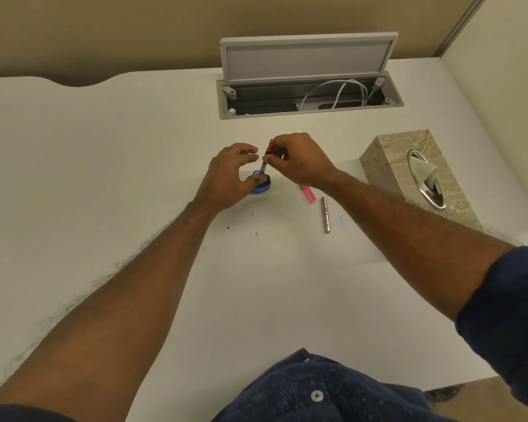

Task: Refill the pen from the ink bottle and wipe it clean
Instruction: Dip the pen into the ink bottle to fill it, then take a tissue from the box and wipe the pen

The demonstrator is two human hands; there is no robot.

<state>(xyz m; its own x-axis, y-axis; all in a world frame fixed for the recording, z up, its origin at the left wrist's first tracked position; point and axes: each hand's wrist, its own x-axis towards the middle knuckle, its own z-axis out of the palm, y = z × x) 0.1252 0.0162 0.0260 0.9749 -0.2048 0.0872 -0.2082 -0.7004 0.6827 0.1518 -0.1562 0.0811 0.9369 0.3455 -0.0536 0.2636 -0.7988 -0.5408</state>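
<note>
Two hands at work above white desk [134, 178]. Tissue box [415, 175] well right of ink bottle [260, 182]. Right hand [299, 161] pinching pen [265, 159] upright, tip down in the bottle. Left hand [226, 178] loosely curled beside the bottle, grip uncertain. Pink barrel [308, 193] and cap [326, 214] just right of the bottle.

- right hand [299, 159]: pinching pen [267, 156], tip down in ink bottle [260, 182];
- left hand [226, 178]: curled beside bottle;
- pen barrel [326, 214], pink cap [307, 193]: lying on surface [134, 162];
- tissue box [415, 175]: far right
</note>
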